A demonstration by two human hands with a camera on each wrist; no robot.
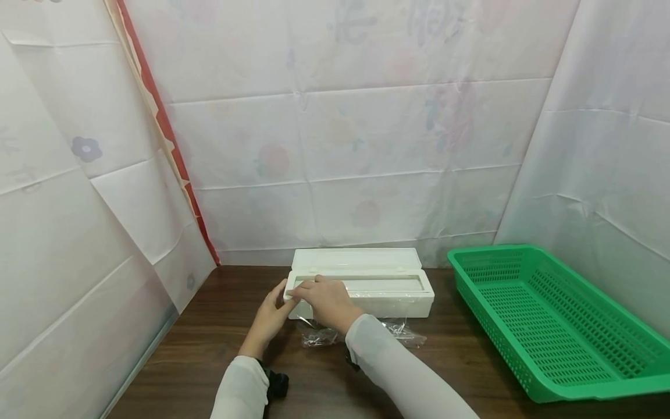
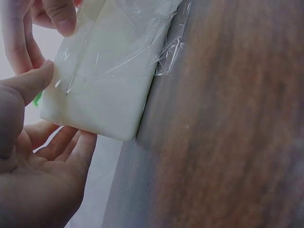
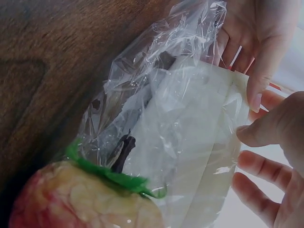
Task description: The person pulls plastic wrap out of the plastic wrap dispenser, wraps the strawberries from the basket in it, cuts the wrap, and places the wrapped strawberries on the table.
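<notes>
A long white cling film box (image 1: 392,306) sits on the table with its lid (image 1: 356,258) raised at the back. My left hand (image 1: 269,320) grips the box's left end, thumb on the upper front edge and fingers around the end wall. Over that same front edge my right hand (image 1: 331,302) pinches the clear film (image 3: 190,104), thumb and fingertips at the rim. The film hangs down the front and bunches on the table. A red-and-yellow fruit (image 3: 80,194) with a green leaf and dark stem stands before the box; in the head view it is hidden.
A large green plastic basket (image 1: 497,326) stands on the right of the dark wooden table (image 1: 173,366). White printed sheeting (image 1: 356,139) walls in the back and both sides. The box stands near the back sheet.
</notes>
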